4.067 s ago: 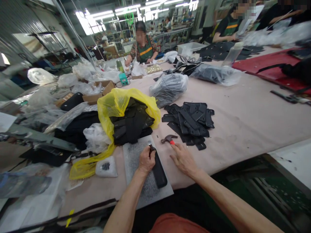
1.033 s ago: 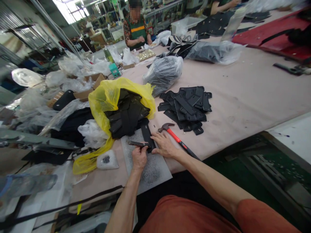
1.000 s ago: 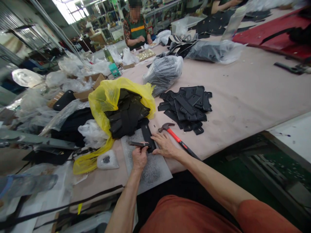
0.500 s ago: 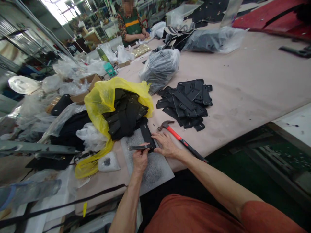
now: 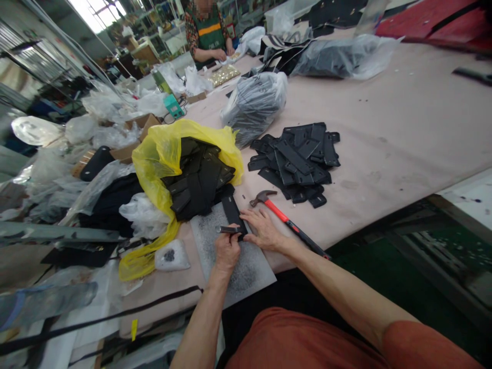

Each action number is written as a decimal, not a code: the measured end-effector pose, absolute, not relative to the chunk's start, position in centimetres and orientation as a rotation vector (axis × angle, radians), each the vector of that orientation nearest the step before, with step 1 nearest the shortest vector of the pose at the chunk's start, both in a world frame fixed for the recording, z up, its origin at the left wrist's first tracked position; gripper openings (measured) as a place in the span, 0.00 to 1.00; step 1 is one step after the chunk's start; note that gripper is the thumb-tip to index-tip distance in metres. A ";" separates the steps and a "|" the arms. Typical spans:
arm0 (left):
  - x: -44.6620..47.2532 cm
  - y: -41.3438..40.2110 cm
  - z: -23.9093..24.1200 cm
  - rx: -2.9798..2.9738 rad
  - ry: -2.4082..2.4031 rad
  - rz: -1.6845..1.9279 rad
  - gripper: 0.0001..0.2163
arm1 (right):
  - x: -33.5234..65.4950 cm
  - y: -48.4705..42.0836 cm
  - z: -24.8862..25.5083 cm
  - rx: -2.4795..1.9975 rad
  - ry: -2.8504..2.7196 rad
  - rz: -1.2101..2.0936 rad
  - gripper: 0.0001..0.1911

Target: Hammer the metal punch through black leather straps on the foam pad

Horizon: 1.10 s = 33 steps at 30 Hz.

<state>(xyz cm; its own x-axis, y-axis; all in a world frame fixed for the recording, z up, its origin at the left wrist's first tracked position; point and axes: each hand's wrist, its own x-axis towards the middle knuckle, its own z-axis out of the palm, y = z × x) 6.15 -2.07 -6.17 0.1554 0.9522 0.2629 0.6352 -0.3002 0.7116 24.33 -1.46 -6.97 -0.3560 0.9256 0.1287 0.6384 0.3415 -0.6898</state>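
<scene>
My left hand (image 5: 227, 251) is closed around a short metal punch (image 5: 226, 229), its shiny end pointing left. The punch's other end is over a black strip (image 5: 231, 209), partly hidden by my fingers. This strip lies on a translucent, scuffed cutting board (image 5: 246, 271). My right hand (image 5: 265, 231) rests flat with fingers spread, its fingertips at the strip's right edge. A claw hammer (image 5: 286, 220) with a red and black handle lies just right of that hand.
Behind the board a yellow plastic bag (image 5: 154, 148) holds black pieces. A pile of black strips (image 5: 295, 159) lies to its right. Farther back are a clear bag of dark parts (image 5: 257, 102) and a person (image 5: 209, 38) at the table. A small white packet (image 5: 172, 256) sits at left.
My left hand has shifted slightly right, and the punch has turned so that less of its length shows. My right hand stays by the strip.
</scene>
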 end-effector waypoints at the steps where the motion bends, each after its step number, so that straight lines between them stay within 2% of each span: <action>1: 6.3 -2.0 -6.3 2.028 1.506 0.961 0.09 | 24.4 -1.4 -6.8 -1.356 -2.113 0.744 0.31; 5: 6.5 -2.0 -6.7 2.094 1.509 0.949 0.09 | 25.6 -1.6 -5.5 -1.408 -2.087 0.642 0.26; 9: 6.6 -2.2 -6.9 2.096 1.541 0.923 0.09 | 28.6 -2.8 -3.9 -1.857 -1.976 0.417 0.21; 12: 6.6 -2.2 -6.7 2.077 1.570 0.870 0.09 | 30.7 -3.8 -3.6 -2.127 -2.001 0.442 0.13; 15: 6.7 -2.3 -6.4 2.049 1.580 0.831 0.08 | 31.6 -4.5 -3.8 -2.177 -1.796 0.770 0.05; 19: 6.8 -2.5 -5.7 2.036 1.588 0.805 0.06 | 31.1 -5.1 -3.6 -1.841 -0.962 1.707 0.04; 20: 6.9 -2.5 -5.5 2.034 1.592 0.801 0.06 | 30.9 -5.3 -3.1 -1.754 -0.842 1.830 0.03; 22: 6.9 -2.6 -5.3 2.026 1.596 0.796 0.05 | 30.5 -5.4 -1.3 -1.714 -0.785 1.874 0.04; 25: 6.8 -2.6 -5.3 2.014 1.583 0.803 0.05 | 30.3 -5.3 4.1 -1.693 -0.911 1.562 0.11; 29: 6.8 -2.6 -5.6 2.018 1.561 0.825 0.05 | 30.2 -5.1 12.5 -1.498 -1.342 0.744 0.16; 31: 6.7 -2.6 -5.8 2.027 1.567 0.819 0.05 | 30.1 -5.5 14.2 -1.448 -1.555 0.344 0.14; 33: 6.7 -2.6 -5.9 2.031 1.564 0.815 0.05 | 29.9 -6.1 14.2 -1.415 -1.856 0.114 0.13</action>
